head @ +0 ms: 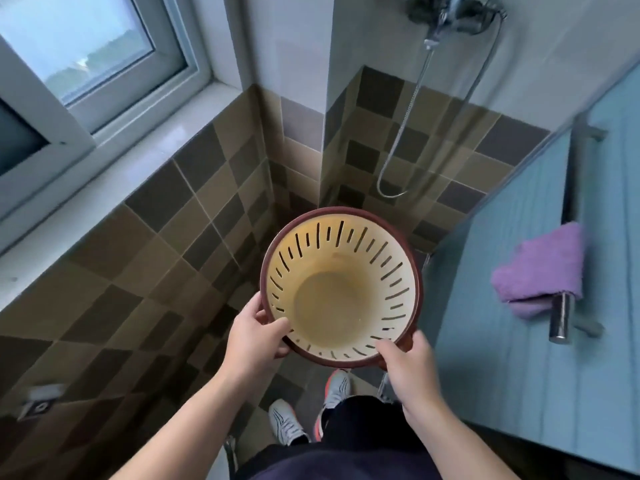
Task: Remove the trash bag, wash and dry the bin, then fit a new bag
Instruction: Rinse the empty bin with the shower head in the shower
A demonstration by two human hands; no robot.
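I hold a round cream bin point(332, 306) with a dark red rim and slotted walls out in front of me, its mouth facing up. No bag is inside it; the stained bottom shows. My left hand point(258, 329) grips the near left rim with the thumb inside. On the near right rim my right hand point(408, 368) does the same.
A shower mixer point(450, 10) with a metal hose point(408, 112) hangs on the tiled wall ahead. A purple towel point(540, 271) lies over a chrome rail point(561, 317) on the blue door at right. A window point(76, 46) and sill are at left. A floor drain point(38, 405) sits at lower left.
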